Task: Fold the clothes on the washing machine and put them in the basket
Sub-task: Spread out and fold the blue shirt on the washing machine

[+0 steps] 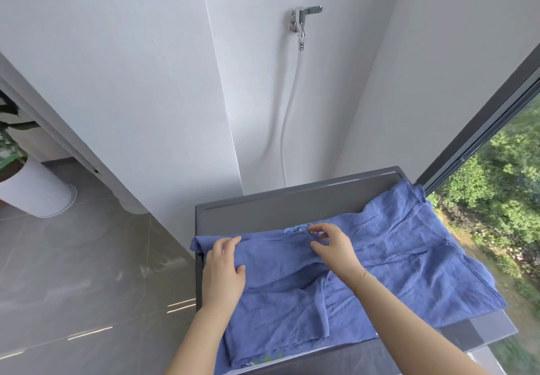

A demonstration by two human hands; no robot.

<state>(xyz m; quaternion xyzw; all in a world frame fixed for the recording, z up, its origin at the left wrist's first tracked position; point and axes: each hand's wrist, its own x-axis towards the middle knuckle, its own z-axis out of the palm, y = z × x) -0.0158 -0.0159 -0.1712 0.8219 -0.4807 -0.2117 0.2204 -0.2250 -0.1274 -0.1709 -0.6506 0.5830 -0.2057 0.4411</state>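
The washing machine (280, 202) is standing in the corner against the white wall, its dark grey top filling the lower middle of the view, and a large blue garment (380, 260) is lying spread across nearly all of that top, its right edge hanging past the machine toward the window (482, 146). The cloth is looking thin and crinkled, with a patch of pale embroidery showing near its far edge and another at the near edge. A fold is already lying across the left part, so the person is judged to be in the middle of folding this piece, not yet near packing it. No basket is showing anywhere in view, so where it stands cannot be told. The left hand (223, 263) is resting at the garment's left end, fingers laid over the doubled edge and thumb spread to the side, seemingly holding it down. The right hand (331, 246) is hovering at the far edge near the embroidery, fingers curled and apart, thumb reaching toward the cloth; whether it is actually pinching the fabric cannot be told. The next move probably calls for taking hold of the loose right portion and bringing it over toward the left, while the left hand is keeping the folded end from sliding off the smooth top.
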